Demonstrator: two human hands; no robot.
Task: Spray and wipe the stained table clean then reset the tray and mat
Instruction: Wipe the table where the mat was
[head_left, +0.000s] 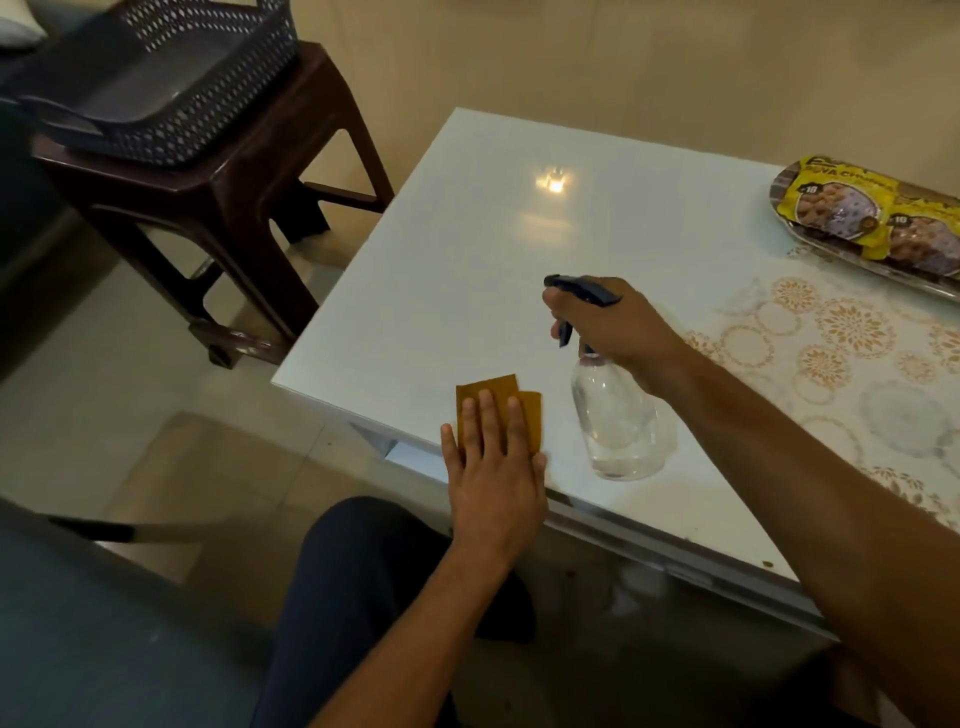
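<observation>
White glossy table (519, 234) bears the right hand (613, 327) gripping an upright spray bottle (618, 415), nozzle aimed at bare tabletop beyond, while the left hand (493, 467) presses flat-fingered on the orange cloth (498, 395) just beside it, nearer the front edge.

One cloth (498, 410), one spray bottle (618, 415), two snack packets (831, 208), one basket (171, 78)

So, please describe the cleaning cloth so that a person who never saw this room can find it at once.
Start from the white table and go to its near edge, by the corner closest to the brown stool. There the left hand rests flat on a small folded cloth. It is mustard orange, unlike the clear spray bottle beside it.
</observation>
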